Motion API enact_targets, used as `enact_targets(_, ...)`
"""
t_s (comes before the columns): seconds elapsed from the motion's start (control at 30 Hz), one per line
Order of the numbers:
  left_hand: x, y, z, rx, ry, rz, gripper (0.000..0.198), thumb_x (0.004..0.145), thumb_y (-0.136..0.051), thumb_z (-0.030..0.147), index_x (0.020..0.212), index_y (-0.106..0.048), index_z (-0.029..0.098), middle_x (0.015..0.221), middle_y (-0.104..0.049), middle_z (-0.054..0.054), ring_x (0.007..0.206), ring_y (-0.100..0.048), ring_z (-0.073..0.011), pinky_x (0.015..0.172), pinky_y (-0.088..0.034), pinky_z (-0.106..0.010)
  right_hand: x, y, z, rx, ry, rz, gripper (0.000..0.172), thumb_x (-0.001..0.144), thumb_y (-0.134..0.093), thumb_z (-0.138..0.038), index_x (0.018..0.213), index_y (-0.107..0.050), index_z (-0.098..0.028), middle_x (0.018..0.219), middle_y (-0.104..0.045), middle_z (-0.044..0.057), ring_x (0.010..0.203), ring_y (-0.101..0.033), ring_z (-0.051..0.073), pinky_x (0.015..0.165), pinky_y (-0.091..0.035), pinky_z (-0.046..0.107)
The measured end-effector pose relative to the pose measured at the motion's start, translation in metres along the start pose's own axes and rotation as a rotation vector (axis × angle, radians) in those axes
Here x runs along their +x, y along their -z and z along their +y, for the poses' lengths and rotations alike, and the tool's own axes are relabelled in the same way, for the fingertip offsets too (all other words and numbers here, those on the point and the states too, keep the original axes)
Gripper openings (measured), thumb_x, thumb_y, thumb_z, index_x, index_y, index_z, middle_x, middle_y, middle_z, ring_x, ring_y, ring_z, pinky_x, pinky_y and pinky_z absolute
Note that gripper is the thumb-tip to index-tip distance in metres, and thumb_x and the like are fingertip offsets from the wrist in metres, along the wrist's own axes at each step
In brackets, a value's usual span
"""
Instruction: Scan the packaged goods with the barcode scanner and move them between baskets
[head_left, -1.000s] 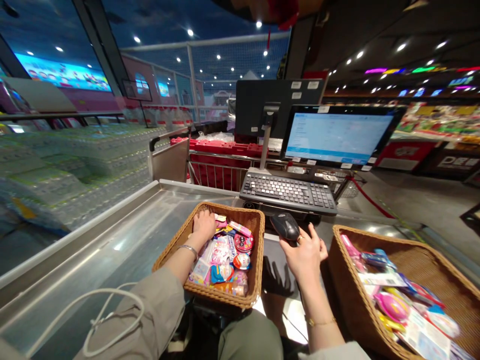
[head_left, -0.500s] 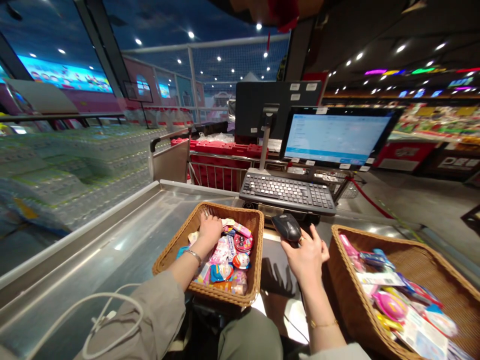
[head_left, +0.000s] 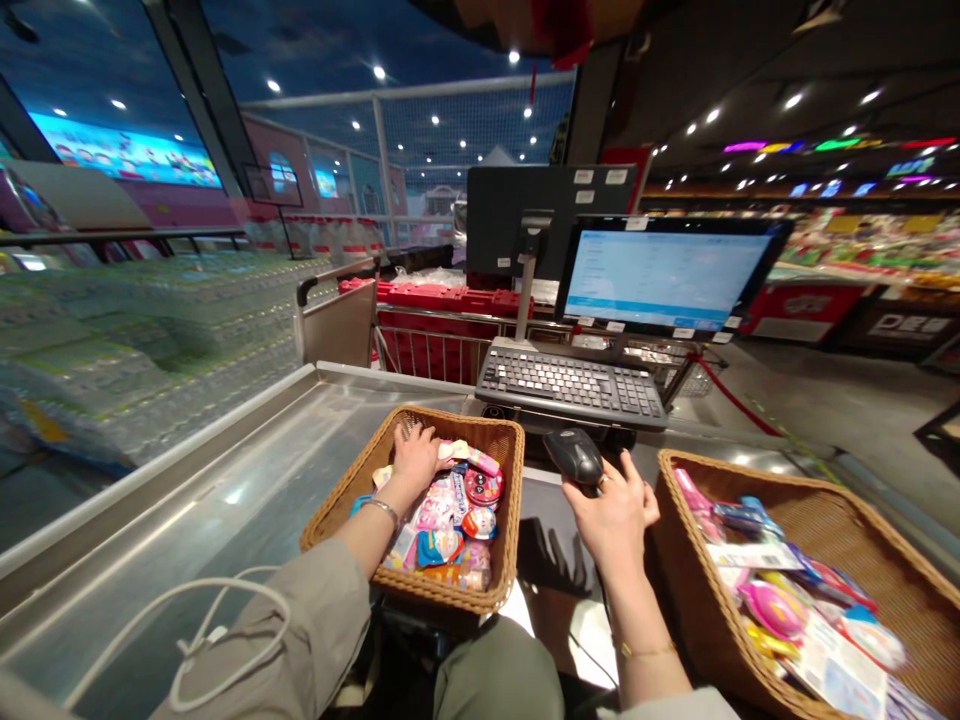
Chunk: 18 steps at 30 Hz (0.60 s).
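Left hand [head_left: 415, 462], half-open, hold unclear, apparently selecting from the wicker basket [head_left: 514, 520], likely needs a pinch next; right hand [head_left: 613, 515] clasps barcode scanner [head_left: 574, 455]

On my feed the left grip [head_left: 415, 460] hides what lies under its palm, so I cannot tell whether it pinches anything; whatever sits beneath the top packets [head_left: 439, 508] in the middle basket [head_left: 499, 437] is covered; my right grip [head_left: 611, 510] hides the handle of the black scanner [head_left: 574, 455]; the right-hand basket [head_left: 684, 605] runs past the right and bottom edges; the bottom edge cuts the left sleeve [head_left: 315, 620]; text on the lit screen [head_left: 664, 275] is too small to read; the bottle packs [head_left: 112, 340] smear into blur.
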<state>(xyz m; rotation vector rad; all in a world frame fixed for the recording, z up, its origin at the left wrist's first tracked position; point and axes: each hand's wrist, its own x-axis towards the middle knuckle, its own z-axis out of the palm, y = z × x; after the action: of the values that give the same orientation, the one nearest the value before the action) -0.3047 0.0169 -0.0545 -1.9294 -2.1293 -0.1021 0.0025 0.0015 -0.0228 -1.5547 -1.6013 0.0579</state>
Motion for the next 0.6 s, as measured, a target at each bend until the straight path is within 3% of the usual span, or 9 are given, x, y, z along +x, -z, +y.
enact_targets(0.13, 0.000, 0.002, 0.001, -0.017, -0.046, 0.018, 0.031, 0.086, -0.066, 0.046, 0.108, -0.073, 0.025, 0.144, -0.056, -0.011, 0.141, -0.035, -0.0369, 0.115, -0.011, -0.067, 0.000, 0.002, 0.000, -0.012, -0.004, -0.007, 0.031, 0.076, -0.052, -0.048, 0.081, -0.071, -0.024, 0.120, -0.070, 0.006, 0.136, -0.038, 0.031, 0.108, -0.016, 0.054)
enact_targets(0.37, -0.001, 0.013, 0.004, -0.045, -0.091, 0.119, 0.028, 0.085, -0.068, 0.039, 0.110, -0.071, 0.027, 0.144, -0.056, -0.009, 0.144, -0.033, -0.0344, 0.117, -0.006, -0.066, 0.000, 0.006, 0.001, -0.024, -0.015, 0.011, 0.027, 0.075, -0.054, -0.046, 0.078, -0.071, -0.024, 0.120, -0.070, 0.005, 0.135, -0.039, 0.030, 0.108, -0.016, 0.053)
enact_targets(0.6, 0.003, 0.033, 0.010, -0.076, -0.152, 0.181, 0.030, 0.087, -0.065, 0.043, 0.112, -0.071, 0.028, 0.149, -0.050, -0.007, 0.147, -0.027, -0.0350, 0.118, -0.003, -0.067, -0.001, 0.011, 0.004, -0.021, 0.014, 0.011, 0.023, 0.076, -0.057, -0.042, 0.079, -0.071, -0.025, 0.126, -0.067, 0.004, 0.138, -0.035, 0.030, 0.109, -0.014, 0.054)
